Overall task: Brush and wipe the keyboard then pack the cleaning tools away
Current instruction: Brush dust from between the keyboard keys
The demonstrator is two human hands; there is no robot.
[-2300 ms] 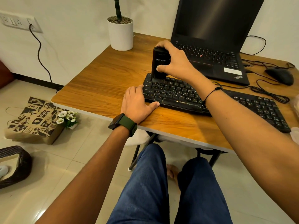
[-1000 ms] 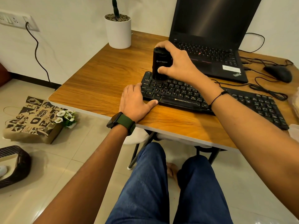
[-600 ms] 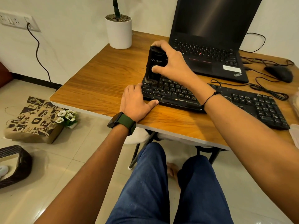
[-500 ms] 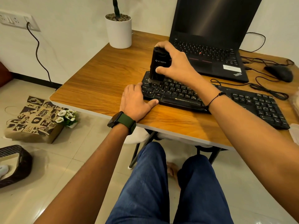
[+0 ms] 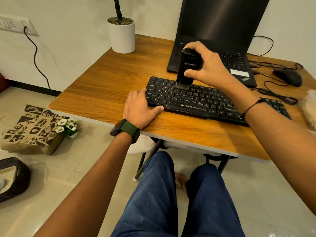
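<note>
Right hand (image 5: pixel 207 70) gripped brush (image 5: pixel 186 69) upright, bristles on upper key rows; left hand (image 5: pixel 139 106) flat, steadying keyboard (image 5: pixel 196 101). Best kept strokes short, light, row by row.

Two hands show: the left hand (image 5: pixel 138 106) at centre frame and the right hand (image 5: pixel 207 69) above and right of it. One black cleaning brush (image 5: pixel 187 68), one black keyboard (image 5: pixel 196 100), one laptop (image 5: pixel 220 31) at upper right. One mouse (image 5: pixel 288 79) at the right edge, one white plant pot (image 5: pixel 122 36) at upper centre. One printed paper bag (image 5: pixel 29 130) at left, one green-strapped watch (image 5: pixel 125 130), one wooden table (image 5: pixel 106 82).
</note>
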